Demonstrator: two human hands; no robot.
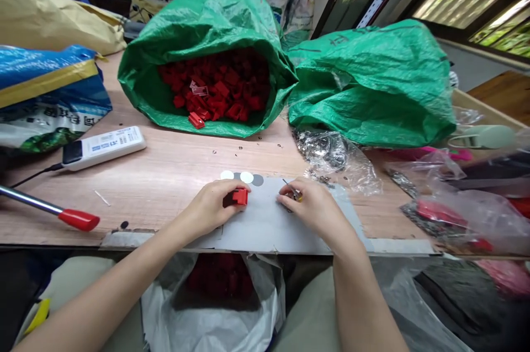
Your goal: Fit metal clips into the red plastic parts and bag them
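Note:
My left hand (207, 203) is closed around a small red plastic part (240, 196), gripped between thumb and fingers over the grey work sheet (265, 225). To its right, my right hand (312, 206) pinches a slim tool (291, 187) with a thin dark metal shaft and a bit of yellow at its grip. The shaft points up and left, apart from the red part. Most of the tool is covered by my fingers, so its exact kind cannot be made out. White and grey discs (247, 177) lie at the sheet's back edge.
A green sack (207, 21) full of red parts (223, 87) lies open behind my hands. Another green sack (372, 81) and a clear bag of small metal pieces (331, 153) are at right. A red-tipped lever (78, 219) and white device (105, 148) are left. A whitish bag (165, 308) hangs below.

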